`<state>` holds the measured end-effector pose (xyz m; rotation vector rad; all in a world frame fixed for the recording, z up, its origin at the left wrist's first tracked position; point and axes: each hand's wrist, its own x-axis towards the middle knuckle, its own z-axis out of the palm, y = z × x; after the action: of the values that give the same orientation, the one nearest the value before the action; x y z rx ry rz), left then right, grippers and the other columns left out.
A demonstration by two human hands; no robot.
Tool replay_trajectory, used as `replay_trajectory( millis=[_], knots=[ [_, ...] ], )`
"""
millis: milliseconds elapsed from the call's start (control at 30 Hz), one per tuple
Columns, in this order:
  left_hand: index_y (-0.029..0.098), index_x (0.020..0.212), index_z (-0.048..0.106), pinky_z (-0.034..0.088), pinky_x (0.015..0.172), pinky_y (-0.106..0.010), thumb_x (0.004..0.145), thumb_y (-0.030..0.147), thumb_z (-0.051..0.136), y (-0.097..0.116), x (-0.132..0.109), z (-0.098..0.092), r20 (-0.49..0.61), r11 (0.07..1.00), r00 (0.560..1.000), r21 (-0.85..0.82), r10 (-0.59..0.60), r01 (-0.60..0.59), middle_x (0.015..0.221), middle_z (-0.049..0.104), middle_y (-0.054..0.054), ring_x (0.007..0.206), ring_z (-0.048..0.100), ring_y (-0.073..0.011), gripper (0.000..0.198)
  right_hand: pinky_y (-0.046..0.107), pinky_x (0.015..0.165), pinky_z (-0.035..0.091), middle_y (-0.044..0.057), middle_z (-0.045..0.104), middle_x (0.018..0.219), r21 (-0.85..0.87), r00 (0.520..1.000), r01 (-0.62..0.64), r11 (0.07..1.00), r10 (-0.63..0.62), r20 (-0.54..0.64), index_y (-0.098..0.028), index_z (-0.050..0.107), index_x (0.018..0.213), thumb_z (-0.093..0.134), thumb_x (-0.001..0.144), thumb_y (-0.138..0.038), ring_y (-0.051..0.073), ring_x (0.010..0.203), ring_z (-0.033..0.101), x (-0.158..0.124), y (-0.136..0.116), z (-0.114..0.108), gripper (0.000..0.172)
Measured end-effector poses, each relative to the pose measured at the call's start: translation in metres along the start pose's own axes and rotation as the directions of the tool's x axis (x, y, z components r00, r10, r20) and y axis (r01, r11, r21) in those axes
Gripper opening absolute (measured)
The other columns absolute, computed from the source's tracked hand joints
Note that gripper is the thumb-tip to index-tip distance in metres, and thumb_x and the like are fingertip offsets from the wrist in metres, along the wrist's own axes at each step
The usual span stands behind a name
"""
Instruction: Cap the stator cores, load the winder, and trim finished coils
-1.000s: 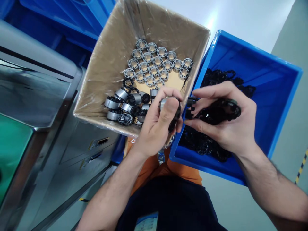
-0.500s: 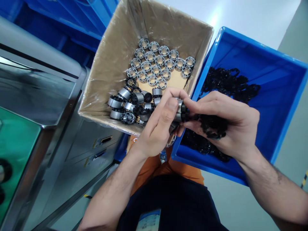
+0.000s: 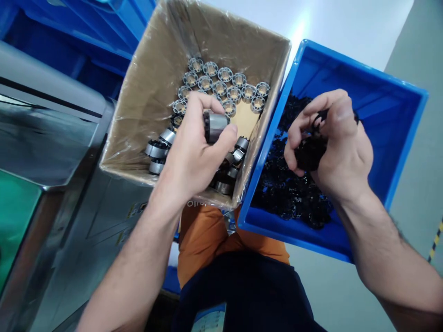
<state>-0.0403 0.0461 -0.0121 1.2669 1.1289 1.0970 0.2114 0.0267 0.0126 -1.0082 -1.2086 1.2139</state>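
My left hand [image 3: 194,147] is closed around a silver metal cylinder with a black end piece [image 3: 215,126], held over the plastic-lined cardboard box [image 3: 155,83]. Inside the box, several similar round parts [image 3: 221,83] stand in neat rows at the back, and others lie loose [image 3: 157,150] near the front. My right hand [image 3: 332,147] hovers over the blue bin [image 3: 387,129], fingers closed on a clump of black plastic rings [image 3: 309,152]. More black rings [image 3: 287,193] are heaped in that bin.
A grey metal machine housing [image 3: 51,152] with a green panel stands at the left. Blue crates [image 3: 86,27] are stacked behind the box. An orange stool or seat [image 3: 207,230] shows below the box. Grey floor lies at the right.
The two hands, joined together at the box's edge a moment ago, have parted. My left hand carried the metal part over the box; my right hand drew back over the blue bin.
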Motion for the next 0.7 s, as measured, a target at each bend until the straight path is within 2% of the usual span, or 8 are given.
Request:
replay_trajectory(
  millis=[67, 167, 267, 367, 433, 500, 600, 700],
  knots=[
    [0.027, 0.12, 0.063, 0.065, 0.103, -0.046, 0.101, 0.03, 0.091, -0.003, 0.022, -0.003, 0.02, 0.974, 0.999, 0.223, 0.03, -0.033, 0.09, 0.063, 0.002, 0.085, 0.066, -0.023, 0.034, 0.029, 0.028, 0.031, -0.005, 0.076, 0.086, -0.029, 1.0, 0.015, 0.999, -0.015, -0.007, -0.033, 0.069, 0.1, 0.093, 0.108, -0.066, 0.014, 0.046, 0.063, 0.004, 0.002, -0.004, 0.041],
    [0.026, 0.115, 0.065, 0.06, 0.117, -0.053, 0.096, 0.026, 0.086, -0.009, 0.048, 0.002, 0.185, 0.89, 0.983, 0.448, 0.002, -0.087, 0.089, 0.064, 0.0, 0.096, 0.073, -0.0317, 0.029, 0.028, 0.036, 0.045, -0.003, 0.08, 0.089, -0.182, 0.999, 0.034, 0.983, -0.026, 0.047, -0.029, 0.075, 0.095, 0.1, 0.103, -0.059, 0.014, 0.052, 0.065, 0.005, 0.0, -0.007, 0.04],
    [0.026, 0.117, 0.07, 0.056, 0.125, -0.059, 0.089, 0.029, 0.092, -0.012, 0.061, 0.01, 0.261, 0.85, 0.964, 0.518, -0.05, -0.096, 0.096, 0.069, -0.004, 0.112, 0.078, -0.0392, 0.036, 0.031, 0.048, 0.058, -0.003, 0.08, 0.087, -0.25, 0.996, 0.059, 0.966, -0.041, 0.079, -0.03, 0.087, 0.112, 0.11, 0.093, -0.057, 0.015, 0.059, 0.067, 0.003, -0.005, -0.007, 0.04],
    [0.025, 0.129, 0.072, 0.063, 0.118, -0.056, 0.082, 0.029, 0.102, -0.011, 0.058, 0.01, 0.139, 0.93, 0.99, 0.368, -0.036, -0.018, 0.101, 0.069, -0.003, 0.109, 0.078, -0.0349, 0.056, 0.03, 0.046, 0.058, -0.006, 0.079, 0.083, -0.185, 0.997, 0.059, 0.981, -0.048, 0.063, -0.032, 0.084, 0.117, 0.118, 0.083, -0.049, 0.017, 0.062, 0.071, 0.0, -0.008, -0.006, 0.051],
    [0.024, 0.137, 0.07, 0.069, 0.105, -0.05, 0.089, 0.029, 0.098, -0.006, 0.048, 0.008, 0.092, 0.986, 0.992, 0.151, -0.087, 0.072, 0.105, 0.067, -0.002, 0.099, 0.077, -0.0263, 0.056, 0.03, 0.042, 0.057, -0.004, 0.08, 0.086, -0.16, 0.997, 0.067, 0.985, -0.059, 0.051, -0.031, 0.085, 0.107, 0.119, 0.082, -0.046, 0.018, 0.063, 0.073, -0.001, -0.009, -0.005, 0.045],
    [0.025, 0.135, 0.068, 0.07, 0.09, -0.041, 0.091, 0.028, 0.094, 0.0, 0.033, 0.007, 0.097, 0.984, 0.984, -0.082, -0.148, 0.156, 0.109, 0.068, -0.002, 0.092, 0.076, -0.0205, 0.052, 0.034, 0.043, 0.06, -0.001, 0.084, 0.094, -0.178, 0.994, 0.094, 0.98, -0.082, 0.07, -0.033, 0.09, 0.106, 0.117, 0.085, -0.044, 0.018, 0.063, 0.073, -0.003, -0.011, -0.003, 0.036],
    [0.028, 0.127, 0.067, 0.064, 0.066, -0.03, 0.094, 0.034, 0.093, 0.011, 0.006, 0.013, 0.098, 0.93, 0.974, -0.29, -0.205, 0.225, 0.108, 0.073, -0.002, 0.083, 0.075, -0.0181, 0.043, 0.038, 0.05, 0.068, 0.0, 0.09, 0.109, -0.212, 0.986, 0.121, 0.97, -0.092, 0.142, -0.041, 0.098, 0.12, 0.109, 0.095, -0.039, 0.018, 0.062, 0.071, -0.005, -0.015, -0.001, 0.028],
    [0.029, 0.129, 0.069, 0.047, 0.047, -0.031, 0.116, 0.061, 0.071, 0.019, -0.019, 0.029, 0.112, 0.9, 0.962, -0.34, -0.251, 0.274, 0.089, 0.071, 0.0, 0.055, 0.059, -0.0144, 0.035, 0.038, 0.058, 0.073, -0.002, 0.091, 0.118, -0.239, 0.98, 0.137, 0.961, -0.096, 0.174, -0.048, 0.098, 0.128, 0.1, 0.104, -0.036, 0.017, 0.066, 0.072, -0.008, -0.017, 0.001, 0.028]
  ],
)
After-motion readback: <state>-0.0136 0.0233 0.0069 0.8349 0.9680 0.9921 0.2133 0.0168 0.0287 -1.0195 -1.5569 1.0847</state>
